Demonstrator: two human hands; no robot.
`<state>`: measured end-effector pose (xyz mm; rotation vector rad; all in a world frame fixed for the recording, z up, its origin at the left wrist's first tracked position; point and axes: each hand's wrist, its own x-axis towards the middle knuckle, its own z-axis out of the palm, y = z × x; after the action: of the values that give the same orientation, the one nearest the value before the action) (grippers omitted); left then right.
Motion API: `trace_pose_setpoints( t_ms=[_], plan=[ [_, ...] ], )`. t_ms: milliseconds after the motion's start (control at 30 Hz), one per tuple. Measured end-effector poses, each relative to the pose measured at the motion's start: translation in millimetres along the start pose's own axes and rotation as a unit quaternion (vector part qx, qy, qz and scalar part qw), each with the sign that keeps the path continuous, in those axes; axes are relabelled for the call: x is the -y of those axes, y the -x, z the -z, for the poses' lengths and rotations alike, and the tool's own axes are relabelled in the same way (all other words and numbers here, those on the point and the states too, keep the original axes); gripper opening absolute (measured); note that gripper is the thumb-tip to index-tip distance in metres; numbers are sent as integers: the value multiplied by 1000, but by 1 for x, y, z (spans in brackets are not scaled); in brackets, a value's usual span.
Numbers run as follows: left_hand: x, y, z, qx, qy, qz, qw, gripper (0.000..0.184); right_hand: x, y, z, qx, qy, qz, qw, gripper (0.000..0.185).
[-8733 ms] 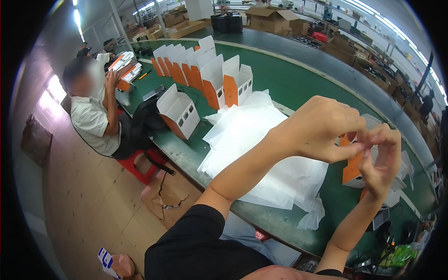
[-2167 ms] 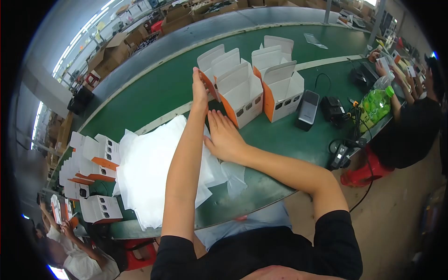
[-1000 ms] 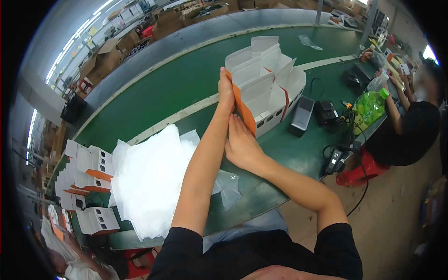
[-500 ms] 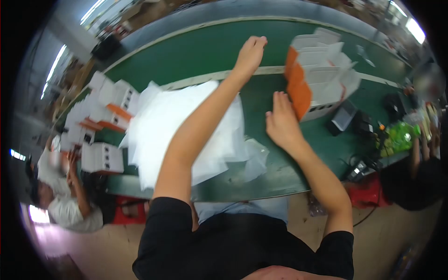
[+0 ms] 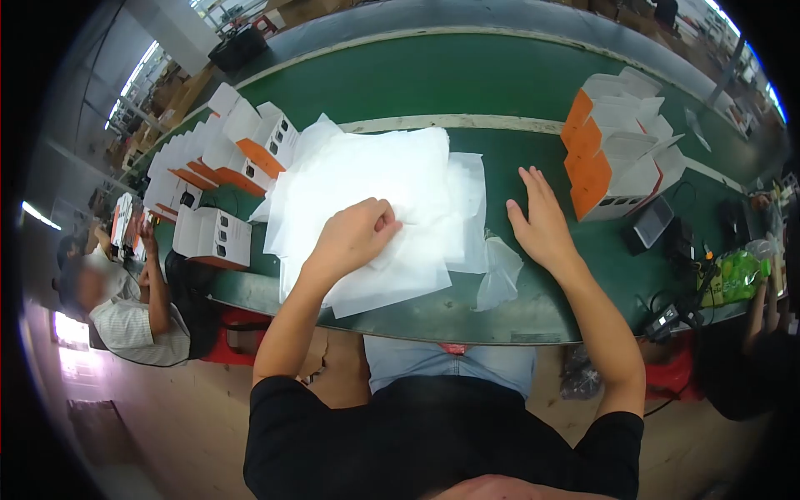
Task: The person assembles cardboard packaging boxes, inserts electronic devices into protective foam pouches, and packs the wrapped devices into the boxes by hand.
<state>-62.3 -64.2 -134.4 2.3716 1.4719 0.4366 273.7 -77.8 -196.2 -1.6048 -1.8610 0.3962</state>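
My left hand [image 5: 354, 240] is over a pile of thin white sheets [image 5: 375, 167], its fingers curled together; whether a sheet is pinched between them is hidden. On the green table [image 5: 500, 312], right of the pile, my right hand [image 5: 546, 223] lies with fingers stretched out and thumb apart, holding nothing. Just beyond it to the right, open white and orange boxes [image 5: 589, 158] stand pressed together. A crumpled clear plastic piece [image 5: 500, 275] lies between the pile and my right hand.
More open boxes [image 5: 212, 237] stand left of the sheets. At the right are a dark grey device [image 5: 650, 225], black adapters with cables [image 5: 667, 321] and a green bag [image 5: 733, 279]. One person [image 5: 133, 312] sits at the far left, another [image 5: 750, 367] at the right.
My left hand has come back from beyond the sheets onto the pile. Both hands were at the right-hand boxes earlier; my right hand now lies apart from them. The view has turned.
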Motion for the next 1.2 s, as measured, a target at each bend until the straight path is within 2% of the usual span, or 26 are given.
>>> trace_pose_setpoints(
  t_ms=[100, 200, 267, 300, 367, 467, 500, 567, 600, 633, 733, 767, 867, 967, 1067, 1167, 1200],
  plan=[
    [13, -9, 2, -67, 74, 9, 995, 25, 7, 1, 7, -34, -56, 6, 998, 53],
    [11, -30, 21, -192, 152, 9, 970, 19, 24, -14, 16, -45, -112, 95, 988, 47],
    [9, -51, 15, -262, 213, 1, 941, 20, 44, -32, 13, 77, -241, 3, 967, 39],
    [6, -58, 8, -256, 223, -15, 941, 19, 56, -45, 9, 135, -301, -43, 943, 36],
    [1, -69, -11, -246, 243, -44, 937, 18, 85, -67, -6, 156, -376, -96, 908, 35],
    [7, -73, -36, -260, 172, -104, 945, 17, 101, -85, -37, 124, -405, -129, 897, 36],
    [5, -67, -35, -203, 180, -81, 959, 20, 89, -87, -53, 110, -405, -113, 900, 36],
    [-7, -52, -25, -260, 82, -94, 957, 22, 56, -100, -83, 85, -406, -75, 907, 35],
    [-15, -41, -19, -287, 34, -100, 952, 23, 45, -108, -85, 53, -462, -92, 880, 33],
    [-19, -22, -10, -212, 40, -41, 976, 37, 34, -113, -86, 23, -517, -112, 849, 32],
    [-30, 23, -29, -156, -94, -17, 983, 50, 34, -117, -78, -27, -655, -159, 739, 28],
    [-20, 27, -35, -90, -99, 3, 991, 61, 38, -119, -71, -37, -693, -167, 700, 28],
    [19, 17, -27, -96, -138, -80, 982, 60, 38, -120, -70, -38, -704, -161, 690, 30],
    [36, 9, 2, -51, -113, -102, 987, 57, 28, -123, -72, -42, -739, -182, 647, 31],
    [40, 4, 16, -71, -109, -107, 986, 50, 26, -123, -75, -43, -738, -160, 654, 32],
    [25, -14, 25, -213, -44, -117, 969, 39, 31, -121, -73, -30, -730, -141, 668, 32],
    [16, -23, 28, -217, 36, -77, 973, 34, 33, -116, -73, -29, -720, -155, 676, 31]
  ],
)
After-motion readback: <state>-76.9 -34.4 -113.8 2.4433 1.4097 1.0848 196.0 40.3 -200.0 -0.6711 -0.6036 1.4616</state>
